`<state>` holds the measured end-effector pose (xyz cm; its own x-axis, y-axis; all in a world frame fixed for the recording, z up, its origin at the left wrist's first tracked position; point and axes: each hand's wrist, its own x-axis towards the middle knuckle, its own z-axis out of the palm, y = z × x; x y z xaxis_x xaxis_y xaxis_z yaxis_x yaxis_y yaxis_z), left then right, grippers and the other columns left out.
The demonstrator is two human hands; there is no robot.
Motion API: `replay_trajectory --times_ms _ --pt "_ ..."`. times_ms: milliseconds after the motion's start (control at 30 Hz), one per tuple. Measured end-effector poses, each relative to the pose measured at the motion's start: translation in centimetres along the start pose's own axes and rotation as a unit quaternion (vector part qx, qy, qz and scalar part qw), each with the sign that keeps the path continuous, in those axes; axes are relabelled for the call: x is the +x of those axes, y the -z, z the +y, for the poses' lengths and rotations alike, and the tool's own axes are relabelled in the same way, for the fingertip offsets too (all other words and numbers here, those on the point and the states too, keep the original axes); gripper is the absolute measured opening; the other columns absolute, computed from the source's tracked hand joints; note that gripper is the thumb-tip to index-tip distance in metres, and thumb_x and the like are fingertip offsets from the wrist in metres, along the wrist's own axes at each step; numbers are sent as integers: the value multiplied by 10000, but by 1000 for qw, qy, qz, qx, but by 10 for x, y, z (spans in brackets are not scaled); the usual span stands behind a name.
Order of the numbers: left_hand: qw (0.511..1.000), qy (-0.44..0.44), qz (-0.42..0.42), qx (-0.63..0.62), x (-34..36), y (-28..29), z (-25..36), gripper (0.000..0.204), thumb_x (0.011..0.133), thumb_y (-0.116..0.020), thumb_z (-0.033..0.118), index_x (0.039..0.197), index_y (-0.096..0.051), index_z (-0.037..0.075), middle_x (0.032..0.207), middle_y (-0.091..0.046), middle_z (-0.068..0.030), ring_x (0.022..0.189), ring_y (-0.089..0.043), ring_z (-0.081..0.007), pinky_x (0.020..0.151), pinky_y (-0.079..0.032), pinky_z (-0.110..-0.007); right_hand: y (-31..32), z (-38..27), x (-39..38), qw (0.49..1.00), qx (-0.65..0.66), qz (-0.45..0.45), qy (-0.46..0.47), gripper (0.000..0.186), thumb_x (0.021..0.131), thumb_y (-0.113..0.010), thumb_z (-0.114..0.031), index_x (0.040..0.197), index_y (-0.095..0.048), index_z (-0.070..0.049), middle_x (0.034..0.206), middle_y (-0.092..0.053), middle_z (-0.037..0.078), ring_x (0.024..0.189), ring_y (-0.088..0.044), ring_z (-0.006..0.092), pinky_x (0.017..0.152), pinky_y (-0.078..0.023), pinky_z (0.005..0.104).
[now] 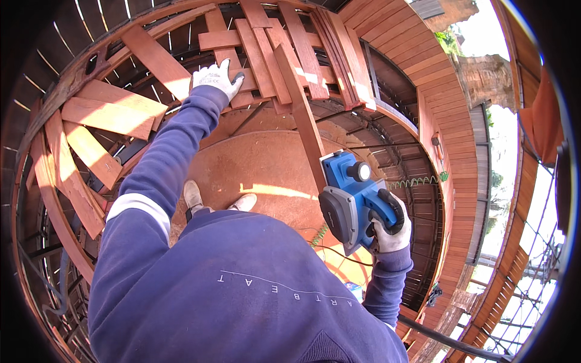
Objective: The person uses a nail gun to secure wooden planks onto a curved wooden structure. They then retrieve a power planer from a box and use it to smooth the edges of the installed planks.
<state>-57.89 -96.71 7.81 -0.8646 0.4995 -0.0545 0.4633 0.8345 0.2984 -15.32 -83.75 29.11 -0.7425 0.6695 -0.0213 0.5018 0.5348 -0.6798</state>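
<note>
My right hand (pixel 392 227), in a white and black work glove, is wrapped round the black handle of a blue electric hand planer (pixel 363 187). The planer sits at the near end of a long, narrow reddish wooden board (pixel 307 124), whose far end lies on the stacked boards. My left hand (pixel 219 80), gloved the same way, reaches out to the far left with its fingers apart. It is over or on the end of some short wooden boards (pixel 242 66); whether it presses on them I cannot tell. Nothing shows in its grasp.
Loose boards (pixel 109 118) lie criss-crossed at the left on a curved frame. A curved plank walkway (pixel 451 145) rises at the right. A green coiled cord (pixel 417 181) hangs beside the planer. My shoes (pixel 242 202) stand on the reddish floor (pixel 260 163), where a black cable (pixel 345 254) runs.
</note>
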Motion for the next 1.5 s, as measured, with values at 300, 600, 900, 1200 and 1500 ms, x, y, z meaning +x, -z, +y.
replay_trajectory --times_ms 300,600,900,1200,1500 --pt "1000 3 -10 -5 -5 7 1 680 933 -454 604 1451 -436 163 1280 -602 -161 1215 -546 -336 1094 -346 -523 -48 -36 112 995 -5 -7 94 481 773 -690 58 1237 -596 -29 1134 -687 129 1002 -678 177 875 -546 303" --pt "1000 -19 20 -3 -1 4 1 693 933 -445 597 1443 -444 128 1269 -621 -168 1162 -594 -326 1037 -408 -439 -83 -56 221 995 -5 -21 100 375 806 -757 -121 1161 -658 -55 1071 -698 127 972 -689 218 854 -558 304" --pt "999 -23 27 -13 1 -5 -6 673 938 -449 581 1427 -458 118 1249 -622 -179 1137 -598 -331 1003 -428 -436 -26 -13 83 995 33 -58 77 515 828 -633 120 1316 -539 -14 1196 -626 76 998 -639 127 860 -532 254" --pt "1000 -5 7 -11 -2 1 1 669 933 -463 585 1441 -446 150 1280 -606 -166 1213 -544 -347 1105 -325 -533 24 16 -26 999 -16 -44 -22 577 738 -611 94 1305 -551 4 1243 -608 126 1144 -595 196 1002 -472 316" --pt "1000 -4 3 -19 -3 4 0 661 935 -469 567 1443 -452 145 1227 -623 -166 1140 -580 -331 1004 -403 -469 -39 -34 86 996 -46 -12 79 533 767 -669 84 1279 -569 -25 1168 -658 131 1046 -655 192 926 -520 306"
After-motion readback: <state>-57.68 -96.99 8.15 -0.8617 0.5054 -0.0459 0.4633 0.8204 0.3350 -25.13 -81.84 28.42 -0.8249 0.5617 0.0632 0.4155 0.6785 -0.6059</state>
